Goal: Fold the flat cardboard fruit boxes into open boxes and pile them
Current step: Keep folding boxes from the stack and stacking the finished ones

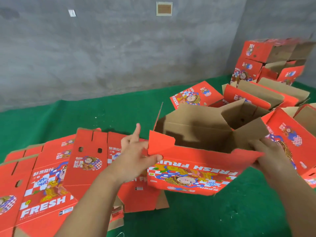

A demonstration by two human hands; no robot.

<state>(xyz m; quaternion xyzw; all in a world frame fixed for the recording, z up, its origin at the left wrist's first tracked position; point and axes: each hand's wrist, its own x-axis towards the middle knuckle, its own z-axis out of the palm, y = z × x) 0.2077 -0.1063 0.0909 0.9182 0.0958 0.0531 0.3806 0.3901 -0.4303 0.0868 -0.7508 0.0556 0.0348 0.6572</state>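
Observation:
A red fruit box (193,170), half folded with its brown inside showing, stands open on the green floor in front of me. My left hand (136,154) holds its near left corner, thumb pressed on the front rim, index finger pointing up. My right hand (271,153) grips the near right corner where a brown flap meets the red rim. Flat unfolded red boxes (49,177) lie spread at the left. Folded boxes (266,62) are piled at the far right against the wall.
More open red boxes (256,96) lie loosely at the right, close behind and beside the one I hold. A grey concrete wall (119,48) runs along the back. Green floor covering (205,218) lies below the box.

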